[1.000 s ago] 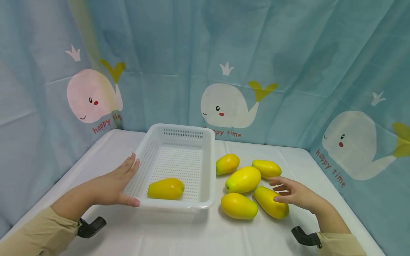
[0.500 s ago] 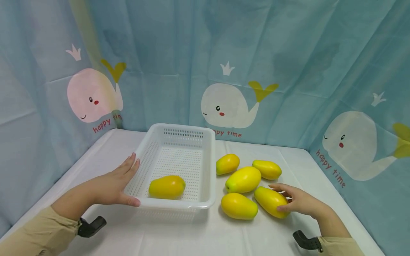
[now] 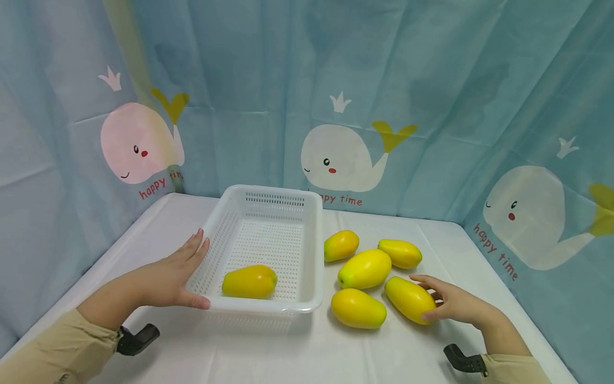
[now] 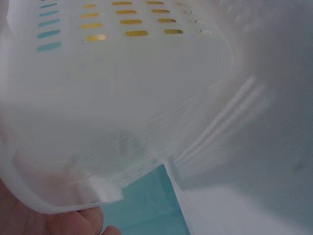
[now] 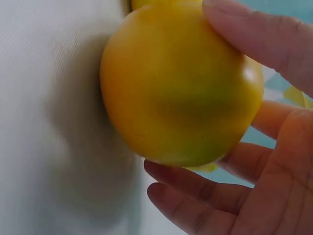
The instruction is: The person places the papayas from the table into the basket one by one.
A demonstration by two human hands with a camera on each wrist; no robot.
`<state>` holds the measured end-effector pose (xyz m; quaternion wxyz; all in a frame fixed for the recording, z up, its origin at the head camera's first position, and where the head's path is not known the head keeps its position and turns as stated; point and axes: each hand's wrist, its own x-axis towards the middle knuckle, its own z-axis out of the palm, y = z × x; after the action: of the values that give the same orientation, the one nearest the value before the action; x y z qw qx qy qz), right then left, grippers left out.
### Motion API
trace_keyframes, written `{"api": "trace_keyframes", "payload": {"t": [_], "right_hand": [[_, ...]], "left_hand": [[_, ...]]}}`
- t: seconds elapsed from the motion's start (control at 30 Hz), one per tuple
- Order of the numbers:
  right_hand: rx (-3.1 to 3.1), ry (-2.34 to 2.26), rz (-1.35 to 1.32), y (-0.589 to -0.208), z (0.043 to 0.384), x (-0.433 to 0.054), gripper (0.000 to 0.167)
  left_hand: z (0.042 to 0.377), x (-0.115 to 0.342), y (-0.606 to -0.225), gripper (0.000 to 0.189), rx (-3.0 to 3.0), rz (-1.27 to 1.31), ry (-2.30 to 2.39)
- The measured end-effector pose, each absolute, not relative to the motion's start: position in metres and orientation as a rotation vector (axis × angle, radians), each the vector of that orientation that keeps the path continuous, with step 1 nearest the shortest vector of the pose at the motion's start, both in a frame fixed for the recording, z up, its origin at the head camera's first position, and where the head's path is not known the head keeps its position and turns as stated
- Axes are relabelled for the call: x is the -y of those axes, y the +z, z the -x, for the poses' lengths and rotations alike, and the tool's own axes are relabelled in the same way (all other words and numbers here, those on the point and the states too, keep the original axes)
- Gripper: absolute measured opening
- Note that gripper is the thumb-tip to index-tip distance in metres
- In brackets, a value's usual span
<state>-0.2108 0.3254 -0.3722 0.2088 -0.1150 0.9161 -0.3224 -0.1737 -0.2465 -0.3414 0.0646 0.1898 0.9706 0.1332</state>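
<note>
My right hand [image 3: 458,303] grips the end of a yellow papaya [image 3: 410,300] at the right of the group. In the right wrist view the thumb lies along one side of that papaya [image 5: 181,88] and the fingers are around the other, close over the white cloth. My left hand [image 3: 168,277] rests on the near left corner of a white plastic basket [image 3: 314,256], fingers spread straight along its left rim and thumb on the front rim. From the left wrist view, fingertips [image 4: 80,220] show by the rim. Inside the basket lies one papaya [image 3: 249,281].
Several other papayas lie right of the basket: one in front [image 3: 358,309], a large middle papaya [image 3: 365,269], and others behind. A white cloth [image 3: 268,357] covers the table. A blue curtain [image 3: 249,80] with whale prints stands around the back and sides.
My right hand has come down onto the rightmost papaya and taken hold of it, shifting it slightly right. The papaya in the basket has rocked a little. The left hand has stayed in place.
</note>
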Motion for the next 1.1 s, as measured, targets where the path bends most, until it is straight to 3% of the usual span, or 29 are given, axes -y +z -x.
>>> {"api": "trace_keyframes", "payload": {"t": [0.27,1.1], "right_hand": [[-2.512,-0.925,0.305,-0.377,0.213,-0.335,0.085],[-2.448,-1.109,0.408,-0.392,0.221,-0.339,0.061]], "left_hand": [[0.174,0.246,-0.341,0.130,-2.932,-0.561,0.398],[0.173,0.246,-0.342,0.130,-2.932,-0.564,0.403]]}}
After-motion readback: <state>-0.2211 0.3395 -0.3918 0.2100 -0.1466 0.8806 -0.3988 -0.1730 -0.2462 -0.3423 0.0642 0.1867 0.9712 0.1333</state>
